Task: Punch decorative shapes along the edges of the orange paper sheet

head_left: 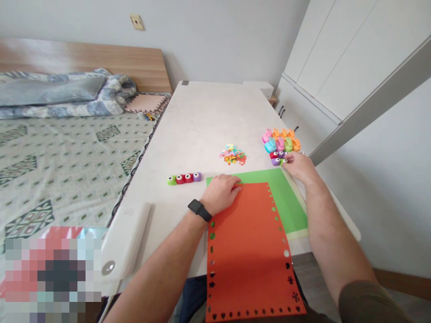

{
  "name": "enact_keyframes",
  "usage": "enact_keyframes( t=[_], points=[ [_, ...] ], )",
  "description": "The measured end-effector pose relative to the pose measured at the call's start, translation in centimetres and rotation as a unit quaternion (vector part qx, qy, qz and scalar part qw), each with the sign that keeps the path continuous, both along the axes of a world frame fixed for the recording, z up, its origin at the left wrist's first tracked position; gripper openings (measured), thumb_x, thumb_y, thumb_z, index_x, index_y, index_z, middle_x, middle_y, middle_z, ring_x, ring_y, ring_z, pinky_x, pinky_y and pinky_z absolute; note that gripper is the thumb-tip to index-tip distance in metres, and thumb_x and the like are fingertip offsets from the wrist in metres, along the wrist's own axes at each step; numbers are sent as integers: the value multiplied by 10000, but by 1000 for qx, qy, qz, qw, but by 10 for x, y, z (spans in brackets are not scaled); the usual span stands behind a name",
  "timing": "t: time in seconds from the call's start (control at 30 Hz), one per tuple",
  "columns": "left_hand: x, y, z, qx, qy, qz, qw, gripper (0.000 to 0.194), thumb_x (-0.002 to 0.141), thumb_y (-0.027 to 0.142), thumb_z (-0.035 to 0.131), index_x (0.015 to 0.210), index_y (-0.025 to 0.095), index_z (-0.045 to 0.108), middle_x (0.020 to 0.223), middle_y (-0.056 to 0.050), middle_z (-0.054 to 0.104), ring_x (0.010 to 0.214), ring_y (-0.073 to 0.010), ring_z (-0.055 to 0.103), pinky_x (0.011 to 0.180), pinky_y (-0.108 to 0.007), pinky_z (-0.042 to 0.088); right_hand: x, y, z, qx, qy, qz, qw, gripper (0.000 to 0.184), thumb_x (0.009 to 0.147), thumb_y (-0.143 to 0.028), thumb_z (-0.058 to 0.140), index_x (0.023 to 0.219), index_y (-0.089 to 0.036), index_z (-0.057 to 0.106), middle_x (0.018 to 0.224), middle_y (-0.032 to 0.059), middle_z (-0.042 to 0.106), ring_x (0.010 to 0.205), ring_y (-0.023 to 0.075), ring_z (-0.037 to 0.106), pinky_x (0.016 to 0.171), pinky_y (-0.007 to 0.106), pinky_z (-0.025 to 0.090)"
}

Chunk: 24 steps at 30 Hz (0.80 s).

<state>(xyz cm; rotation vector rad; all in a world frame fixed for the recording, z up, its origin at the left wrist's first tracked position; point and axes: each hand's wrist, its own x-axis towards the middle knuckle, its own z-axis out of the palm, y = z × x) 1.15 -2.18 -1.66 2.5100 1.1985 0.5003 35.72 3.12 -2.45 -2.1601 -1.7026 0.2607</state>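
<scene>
My left hand (225, 192), with a black smartwatch (199, 209) on its wrist, lies flat over the top left corner of an orange sheet of paper (247, 242). Small shapes such as hearts, stars and flowers are cut along the sheet's edges, and its lower end hangs past the table edge. My right hand (299, 166) is at a cluster of small craft punches (275, 161) on the right. Its thumb and forefinger close around a small green craft punch (283, 162), partly hidden by the fingers. Green paper (289, 202) lies beneath the orange sheet.
A pile of colourful paper cut-outs (233, 154) lies mid-table. Several small punches (184, 178) form a row at left; larger lever punches (280, 140) stand at right. A white device (126, 237) sits on the left table edge (158, 134), beside a bed (74, 166).
</scene>
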Motion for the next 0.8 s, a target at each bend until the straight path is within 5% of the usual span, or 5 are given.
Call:
enact_keyframes(
  t=[0.33, 0.57, 0.8],
  points=[
    [-1, 0, -1, 3, -2, 2, 1000, 226, 958, 288, 587, 1128, 203, 710, 1062, -85, 758, 1018, -242, 691, 958, -372, 525, -11, -5, 5, 37, -9, -2, 999, 377, 709, -259, 685, 1081, -219, 728, 1046, 85, 776, 896, 266, 717, 851, 406, 552],
    [-1, 0, -2, 5, -2, 1, 1000, 234, 963, 298, 584, 1132, 195, 707, 1060, -88, 757, 1016, -245, 692, 952, -374, 525, -30, -7, 7, 63, -51, 6, 997, 498, 752, -538, 722, 1101, -182, 735, 1082, 147, 748, 981, 317, 687, 874, 437, 532],
    [-1, 0, -1, 1, -2, -3, 1000, 231, 962, 292, 581, 1133, 199, 705, 1080, -83, 759, 1030, -249, 688, 961, -379, 520, -32, -2, -5, 71, -67, -22, 995, 426, 778, -504, 710, 1058, -184, 724, 1084, 167, 728, 1011, 318, 666, 915, 443, 521]
  ],
)
